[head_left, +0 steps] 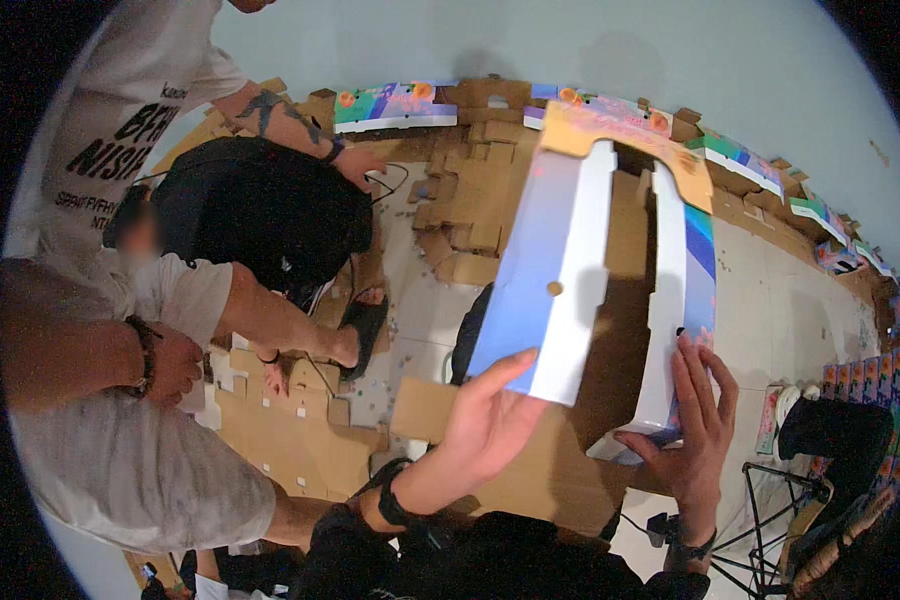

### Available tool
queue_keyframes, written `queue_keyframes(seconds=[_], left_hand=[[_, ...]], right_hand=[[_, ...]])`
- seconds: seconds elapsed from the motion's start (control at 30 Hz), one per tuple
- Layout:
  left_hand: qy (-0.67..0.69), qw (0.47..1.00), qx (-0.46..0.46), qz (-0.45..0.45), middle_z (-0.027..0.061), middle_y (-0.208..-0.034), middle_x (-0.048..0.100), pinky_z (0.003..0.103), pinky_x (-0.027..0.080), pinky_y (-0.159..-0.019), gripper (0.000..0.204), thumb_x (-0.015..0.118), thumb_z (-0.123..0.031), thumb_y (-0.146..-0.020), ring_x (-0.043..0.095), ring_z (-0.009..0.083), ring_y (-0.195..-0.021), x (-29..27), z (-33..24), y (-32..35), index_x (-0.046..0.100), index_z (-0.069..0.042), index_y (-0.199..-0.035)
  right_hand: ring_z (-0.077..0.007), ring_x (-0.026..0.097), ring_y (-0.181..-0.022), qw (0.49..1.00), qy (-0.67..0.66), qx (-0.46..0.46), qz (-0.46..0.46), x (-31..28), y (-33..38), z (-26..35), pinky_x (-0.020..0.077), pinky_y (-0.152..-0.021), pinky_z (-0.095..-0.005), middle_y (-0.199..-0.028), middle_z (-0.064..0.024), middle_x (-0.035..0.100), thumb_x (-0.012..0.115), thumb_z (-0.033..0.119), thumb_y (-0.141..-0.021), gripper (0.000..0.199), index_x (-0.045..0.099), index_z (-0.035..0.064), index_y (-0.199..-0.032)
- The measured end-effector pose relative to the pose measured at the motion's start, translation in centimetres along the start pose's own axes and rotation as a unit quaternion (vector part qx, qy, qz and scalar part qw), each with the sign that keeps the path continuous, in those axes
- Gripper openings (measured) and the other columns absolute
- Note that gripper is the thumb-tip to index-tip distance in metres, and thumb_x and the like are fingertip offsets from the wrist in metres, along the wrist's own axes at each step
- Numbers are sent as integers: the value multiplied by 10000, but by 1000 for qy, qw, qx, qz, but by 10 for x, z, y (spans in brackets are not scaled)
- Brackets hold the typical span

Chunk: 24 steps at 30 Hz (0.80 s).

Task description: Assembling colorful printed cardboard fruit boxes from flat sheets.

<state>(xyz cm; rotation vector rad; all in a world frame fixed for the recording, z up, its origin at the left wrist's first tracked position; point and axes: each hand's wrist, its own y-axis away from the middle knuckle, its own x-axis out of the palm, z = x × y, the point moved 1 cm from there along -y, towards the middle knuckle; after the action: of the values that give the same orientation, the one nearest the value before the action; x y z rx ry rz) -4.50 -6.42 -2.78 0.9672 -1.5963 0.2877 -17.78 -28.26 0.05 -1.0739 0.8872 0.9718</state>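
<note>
At the left of the frame a co-worker in a white shirt (160, 70) stands beside the flattened cardboard (300, 430) spread over the floor, perhaps laid there as a clean working surface. Right of centre, the printed carton (530, 250) is held up above that cardboard, tilted, its long opening facing the wearer, so the white flaps and the inside can be looked into. The left hand (485, 425) bears its lower left corner: the thumb presses the blue face, the other fingers curl underneath, partly hidden, so how tightly they close is hard to judge. The right hand (698, 415) steadies the lower right, fingers loosely spread along the side wall, thumb on the white end, in a wide grip; its wrist rises from below. At the far right, printed boxes (895, 400) are stacked, out of the way.
</note>
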Motion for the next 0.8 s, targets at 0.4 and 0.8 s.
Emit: queue_keyframes(seconds=[0.4,0.8], left_hand=[[-529,845,67,-40,176,-1472,527,411,340,-1196,618,672,-148,-980,503,308,-1384,-74,-10,77,398,19,-1509],[-690,660,258,-149,202,-1256,602,390,522,-979,535,792,-7,-861,621,279,-1158,-116,-20,121,532,36,-1326]], right_hand=[[-333,510,-1378,996,-41,-14,-84,29,15,-8,395,-1150,-441,-1540,-152,518,866,271,-720,748,595,110,-1399],[-229,557,-1178,855,-352,370,-85,67,129,-1,431,-1066,-380,-1291,-133,596,761,50,-891,493,522,-15,-1318]])
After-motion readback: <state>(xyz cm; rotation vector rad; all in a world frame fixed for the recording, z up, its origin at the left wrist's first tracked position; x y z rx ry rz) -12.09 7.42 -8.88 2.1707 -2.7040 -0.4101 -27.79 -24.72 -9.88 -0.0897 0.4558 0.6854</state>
